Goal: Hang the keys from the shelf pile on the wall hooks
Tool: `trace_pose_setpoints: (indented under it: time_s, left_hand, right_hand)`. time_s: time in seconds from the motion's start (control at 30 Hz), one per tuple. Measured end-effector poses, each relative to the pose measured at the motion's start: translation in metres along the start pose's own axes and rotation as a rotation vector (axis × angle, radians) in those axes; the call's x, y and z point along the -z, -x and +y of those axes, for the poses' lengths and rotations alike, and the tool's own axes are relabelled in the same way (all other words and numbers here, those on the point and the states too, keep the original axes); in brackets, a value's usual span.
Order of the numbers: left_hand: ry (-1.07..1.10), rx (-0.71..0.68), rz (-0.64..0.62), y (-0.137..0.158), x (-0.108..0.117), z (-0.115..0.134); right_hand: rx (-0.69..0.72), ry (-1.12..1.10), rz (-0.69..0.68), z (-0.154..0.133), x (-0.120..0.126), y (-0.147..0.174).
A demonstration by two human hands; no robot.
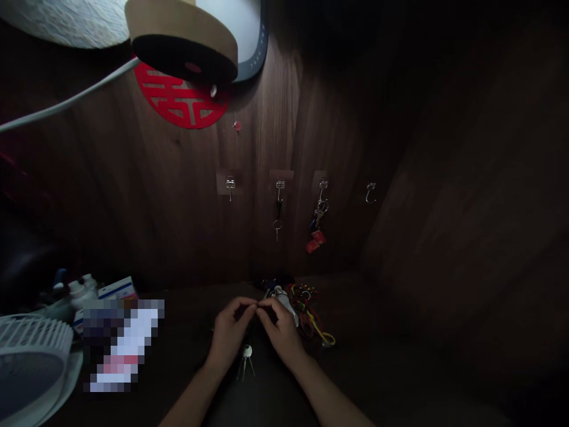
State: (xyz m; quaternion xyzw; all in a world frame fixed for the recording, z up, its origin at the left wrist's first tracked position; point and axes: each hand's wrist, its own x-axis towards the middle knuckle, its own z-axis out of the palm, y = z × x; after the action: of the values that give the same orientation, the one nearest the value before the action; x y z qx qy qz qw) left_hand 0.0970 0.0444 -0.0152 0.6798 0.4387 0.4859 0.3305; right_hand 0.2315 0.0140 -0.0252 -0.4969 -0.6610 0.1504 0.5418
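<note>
My left hand point(229, 329) and my right hand point(282, 332) meet low in the middle of the view, thumbs and forefingers pinched together at one spot. From between them hangs a bunch of keys point(247, 356), apparently on a thin dark cord; the exact part inside my fingertips is too small and dark to make out. Just behind my right hand lies a pile of colourful cords point(311, 320), red and yellow among them, with a silvery object point(284, 303) partly hidden by my fingers.
Several metal hooks are fixed on the wood panel. One hook point(230, 185) at the left and one point(370, 193) at the right hold nothing; keys point(277, 226) and keys with red tags point(316, 237) hang between. A white fan point(35, 338) and small boxes point(118, 289) stand left.
</note>
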Motion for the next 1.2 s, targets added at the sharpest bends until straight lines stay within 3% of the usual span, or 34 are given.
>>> trace_pose_setpoints:
  time_s: [0.4, 0.53, 0.7, 0.87, 1.03, 1.2]
  left_hand:
    - [0.090, 0.069, -0.057, 0.000, 0.005, 0.006]
    - [-0.036, 0.028, -0.012, -0.006, 0.019, -0.007]
    - [-0.223, -0.013, 0.051, -0.019, 0.040, -0.031]
    - [-0.310, 0.086, -0.102, -0.023, 0.038, -0.044]
    - [-0.339, 0.107, -0.172, -0.023, 0.034, -0.048]
    - [-0.340, 0.140, -0.189, -0.023, 0.034, -0.045]
  right_hand:
    - [-0.111, -0.114, 0.042, -0.005, 0.003, -0.001]
    - [-0.195, -0.210, 0.112, -0.005, 0.013, -0.010]
    - [-0.242, -0.397, 0.180, -0.019, 0.038, -0.054]
    - [-0.106, -0.505, 0.243, -0.049, 0.063, -0.119]
    - [-0.016, -0.572, 0.258, -0.070, 0.069, -0.167]
    - [-0.083, -0.631, 0.285, -0.073, 0.068, -0.188]
